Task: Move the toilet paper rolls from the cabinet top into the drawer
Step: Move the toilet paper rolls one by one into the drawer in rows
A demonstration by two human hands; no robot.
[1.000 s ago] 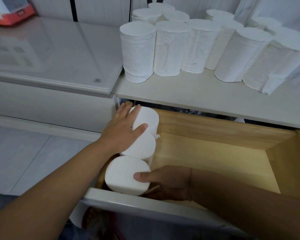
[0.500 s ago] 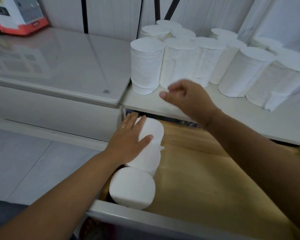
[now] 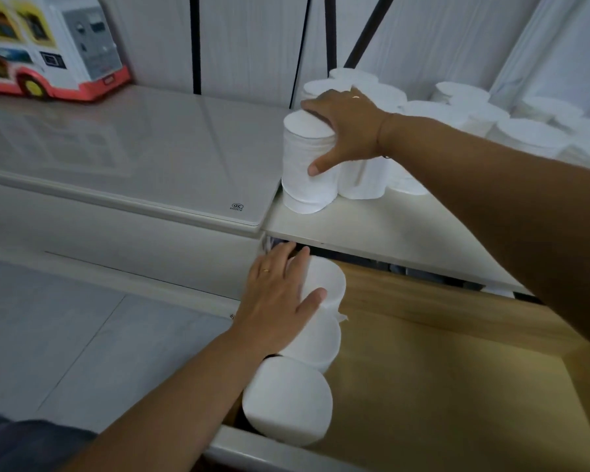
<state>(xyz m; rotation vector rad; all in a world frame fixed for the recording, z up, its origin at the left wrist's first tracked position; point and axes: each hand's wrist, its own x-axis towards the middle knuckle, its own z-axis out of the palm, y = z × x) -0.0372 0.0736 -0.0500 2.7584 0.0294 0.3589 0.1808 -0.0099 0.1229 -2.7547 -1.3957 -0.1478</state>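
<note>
Pale cabinet top (image 3: 382,229) is carrying the white cylindrical toilet paper roll (image 3: 305,172), which the right hand (image 3: 346,131) is clasping (lifting straight should spare neighbours), while the flat, open left hand (image 3: 276,301) is steadying rolls inside the wooden drawer (image 3: 457,386) below.

A toy bus (image 3: 48,46), white with a red base and a yellow-hubbed wheel, stands in the upper left of the frame on a glossy grey glass top (image 3: 133,155). That top fills the left middle of the frame; a small printed mark (image 3: 237,206) sits near its lower right corner. Below it runs a pale flat front panel (image 3: 116,226). The lower left shows a light tiled floor (image 3: 65,335) with thin joint lines. Across the top, a white ribbed wall (image 3: 252,39) is crossed by several dark bars (image 3: 195,42), some upright, one slanted. A patch of dark cloth (image 3: 21,444) fills the bottom left corner.
</note>
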